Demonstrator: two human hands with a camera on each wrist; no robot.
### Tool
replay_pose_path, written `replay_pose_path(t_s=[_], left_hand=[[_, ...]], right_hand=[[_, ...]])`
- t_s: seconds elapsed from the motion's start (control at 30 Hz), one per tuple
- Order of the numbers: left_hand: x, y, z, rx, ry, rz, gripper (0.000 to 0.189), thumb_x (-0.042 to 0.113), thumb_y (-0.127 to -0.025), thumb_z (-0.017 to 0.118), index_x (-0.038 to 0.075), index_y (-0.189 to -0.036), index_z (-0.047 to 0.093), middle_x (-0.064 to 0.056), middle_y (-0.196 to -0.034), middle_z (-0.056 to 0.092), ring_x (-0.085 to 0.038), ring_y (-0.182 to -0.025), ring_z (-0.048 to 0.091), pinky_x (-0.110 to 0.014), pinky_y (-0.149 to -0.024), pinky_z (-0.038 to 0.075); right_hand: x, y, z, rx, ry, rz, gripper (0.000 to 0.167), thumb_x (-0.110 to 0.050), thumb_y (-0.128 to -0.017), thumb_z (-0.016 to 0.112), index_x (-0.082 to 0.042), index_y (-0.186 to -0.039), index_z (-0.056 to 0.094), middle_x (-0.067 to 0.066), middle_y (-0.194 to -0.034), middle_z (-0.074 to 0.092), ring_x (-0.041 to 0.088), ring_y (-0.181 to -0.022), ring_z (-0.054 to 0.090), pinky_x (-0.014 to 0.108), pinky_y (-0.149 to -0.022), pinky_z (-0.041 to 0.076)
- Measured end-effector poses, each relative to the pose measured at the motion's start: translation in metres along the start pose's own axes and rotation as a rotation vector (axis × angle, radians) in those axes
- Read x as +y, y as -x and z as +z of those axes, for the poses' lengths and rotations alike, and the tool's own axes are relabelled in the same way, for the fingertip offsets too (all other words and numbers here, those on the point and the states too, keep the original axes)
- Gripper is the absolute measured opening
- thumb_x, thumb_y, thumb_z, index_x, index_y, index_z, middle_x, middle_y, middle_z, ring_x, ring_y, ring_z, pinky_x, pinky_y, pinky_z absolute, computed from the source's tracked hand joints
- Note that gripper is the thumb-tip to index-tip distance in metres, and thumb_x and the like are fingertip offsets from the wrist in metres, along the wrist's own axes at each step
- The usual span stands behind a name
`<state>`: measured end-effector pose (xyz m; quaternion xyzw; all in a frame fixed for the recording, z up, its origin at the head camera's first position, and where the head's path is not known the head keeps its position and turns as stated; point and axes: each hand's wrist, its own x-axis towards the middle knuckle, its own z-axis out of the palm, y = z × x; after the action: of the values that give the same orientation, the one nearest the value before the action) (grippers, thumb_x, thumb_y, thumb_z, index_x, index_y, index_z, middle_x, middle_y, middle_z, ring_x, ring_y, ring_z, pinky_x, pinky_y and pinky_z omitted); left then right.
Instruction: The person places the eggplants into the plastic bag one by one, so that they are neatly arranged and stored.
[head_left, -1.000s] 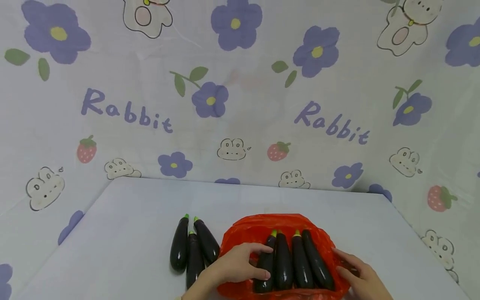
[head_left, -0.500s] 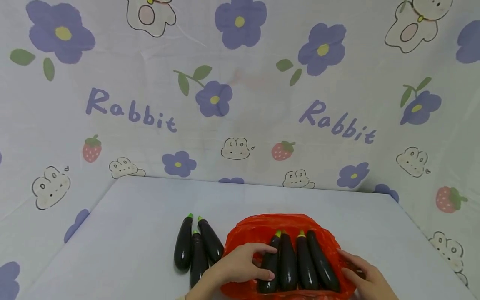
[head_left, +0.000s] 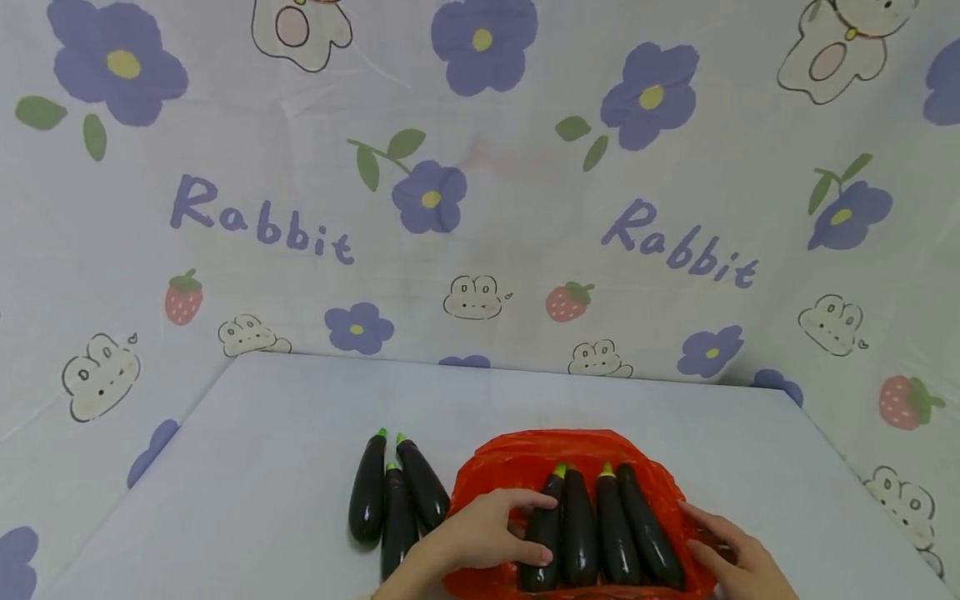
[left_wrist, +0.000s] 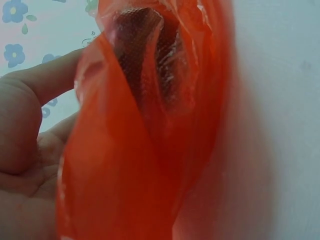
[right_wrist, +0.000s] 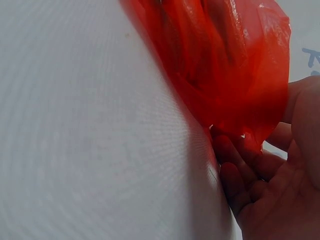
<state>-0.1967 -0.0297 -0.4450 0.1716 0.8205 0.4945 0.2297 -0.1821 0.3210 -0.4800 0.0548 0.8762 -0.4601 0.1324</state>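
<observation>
An open red plastic bag (head_left: pixel 495 467) lies on the white table with several dark eggplants side by side in its mouth. My left hand (head_left: pixel 487 529) reaches over the bag's left side, thumb and index finger around the leftmost eggplant (head_left: pixel 542 529). The left wrist view has red plastic (left_wrist: pixel 115 165) covering much of that hand. At the bag's right edge, my right hand (head_left: pixel 738 554) holds the side, with thumb and index finger at the plastic. Its other fingers (right_wrist: pixel 235 182) curl low beside the bag, close to the tabletop, in the right wrist view.
Left of the bag, three more eggplants (head_left: pixel 367 492) lie close together on the white table (head_left: pixel 262 483), one partly behind my left forearm. A cloth (head_left: pixel 510 208) printed with flowers, rabbits and strawberries hangs behind the table.
The scene has shifted slightly to the right in the head view. Both hands, the bag and the eggplants keep the same places relative to each other.
</observation>
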Motion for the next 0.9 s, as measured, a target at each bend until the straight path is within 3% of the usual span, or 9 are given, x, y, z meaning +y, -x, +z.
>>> replay_pose_path(t_s=[0.2,0.5,0.9], left_hand=[[0.0017,0.0012,0.0019,0.003,-0.003,-0.021,0.054,0.019,-0.079,0.084,0.027,-0.129,0.065,0.006,-0.102,0.063,-0.017,-0.088,0.060,-0.043,-0.082,0.055],[0.0024,-0.0024,0.0006,-0.009,-0.031,0.021,0.052,0.017,-0.080,0.082,0.022,-0.130,0.065,0.005,-0.100,0.063,-0.016,-0.088,0.059,-0.043,-0.083,0.054],[0.0048,-0.0007,0.0011,-0.008,-0.040,0.029,0.052,0.017,-0.081,0.082,0.020,-0.130,0.065,0.004,-0.102,0.064,-0.016,-0.090,0.058,-0.043,-0.083,0.054]], right_hand=[[0.0007,0.0003,-0.0005,-0.002,0.002,-0.005,0.059,-0.025,-0.096,0.065,-0.003,-0.147,0.044,0.019,-0.129,0.058,0.026,-0.100,0.059,0.045,-0.083,0.055],[0.0034,-0.0012,-0.0010,0.005,-0.019,-0.021,0.059,-0.024,-0.096,0.064,-0.003,-0.147,0.043,0.019,-0.130,0.057,0.026,-0.102,0.059,0.044,-0.083,0.055],[0.0028,0.0003,-0.0008,0.012,-0.021,-0.019,0.059,-0.023,-0.096,0.064,-0.002,-0.147,0.043,0.020,-0.130,0.056,0.026,-0.101,0.059,0.044,-0.084,0.054]])
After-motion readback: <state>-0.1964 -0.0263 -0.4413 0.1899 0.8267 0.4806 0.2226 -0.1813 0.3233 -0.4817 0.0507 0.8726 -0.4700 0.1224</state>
